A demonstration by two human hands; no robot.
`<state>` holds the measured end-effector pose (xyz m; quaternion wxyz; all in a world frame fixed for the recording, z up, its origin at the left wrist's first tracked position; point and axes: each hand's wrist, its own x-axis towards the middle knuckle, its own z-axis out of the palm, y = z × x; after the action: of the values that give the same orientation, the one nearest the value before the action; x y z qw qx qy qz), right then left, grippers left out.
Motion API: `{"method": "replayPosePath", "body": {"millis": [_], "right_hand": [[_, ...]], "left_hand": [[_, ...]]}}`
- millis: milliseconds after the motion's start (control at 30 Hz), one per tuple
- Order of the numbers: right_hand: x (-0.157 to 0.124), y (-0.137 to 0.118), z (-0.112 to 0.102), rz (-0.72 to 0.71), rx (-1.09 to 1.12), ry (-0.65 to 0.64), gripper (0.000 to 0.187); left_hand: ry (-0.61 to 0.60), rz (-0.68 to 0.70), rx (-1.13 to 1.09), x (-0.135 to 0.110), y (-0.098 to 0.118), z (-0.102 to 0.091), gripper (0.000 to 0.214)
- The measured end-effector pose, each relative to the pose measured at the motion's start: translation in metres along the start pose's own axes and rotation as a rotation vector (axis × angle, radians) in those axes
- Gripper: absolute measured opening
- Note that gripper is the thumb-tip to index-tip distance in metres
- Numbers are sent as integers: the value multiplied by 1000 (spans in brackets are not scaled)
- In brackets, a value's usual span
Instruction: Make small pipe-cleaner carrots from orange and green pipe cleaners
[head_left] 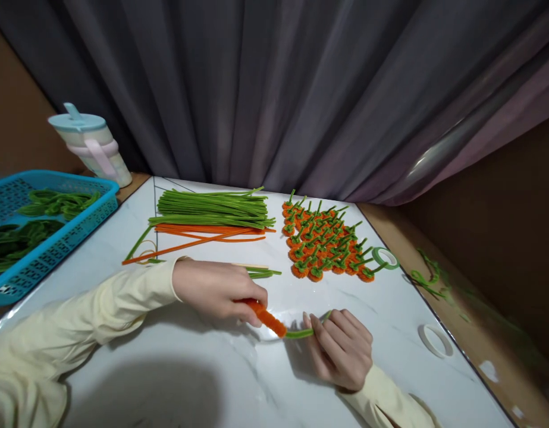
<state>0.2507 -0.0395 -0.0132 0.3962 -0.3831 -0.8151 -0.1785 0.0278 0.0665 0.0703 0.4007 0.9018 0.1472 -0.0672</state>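
My left hand (223, 291) is closed around a coiled orange pipe cleaner (270, 322), pinched between thumb and fingers. From the coil's right end runs a green pipe cleaner (300, 334). My right hand (343, 348) pinches the far part of that green stem, whose tip shows above the fingers. Beyond my hands lie rows of small orange pieces with green stems (319, 244). A pile of straight green pipe cleaners (212, 208) rests behind my left hand, with several orange pipe cleaners (198, 236) in front of it.
A blue basket (78, 236) with green looped pieces stands at the left, near a lidded cup (96, 145). A roll of green tape (385, 258) and a pale ring (435, 340) lie toward the table's right edge. A grey curtain (256, 89) hangs behind the table.
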Motion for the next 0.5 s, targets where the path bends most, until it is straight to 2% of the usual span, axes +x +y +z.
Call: {"method": "replayPosePath", "body": {"millis": [100, 200, 267, 367, 500], "right_hand": [[0, -2, 1, 54, 41, -7, 17], [0, -4, 2, 94, 42, 0, 17], [1, -5, 3, 131, 24, 1, 12], [1, -2, 4, 197, -26, -21, 7], [-3, 4, 8, 213, 102, -156, 43]], "left_hand": [[-29, 18, -83, 9, -3, 9, 15], [-32, 23, -303, 20, -5, 20, 19], [29, -32, -552, 26, -6, 26, 28], [75, -156, -1077, 33, -13, 30, 40], [134, -202, -1548, 42, -34, 33, 39]]}}
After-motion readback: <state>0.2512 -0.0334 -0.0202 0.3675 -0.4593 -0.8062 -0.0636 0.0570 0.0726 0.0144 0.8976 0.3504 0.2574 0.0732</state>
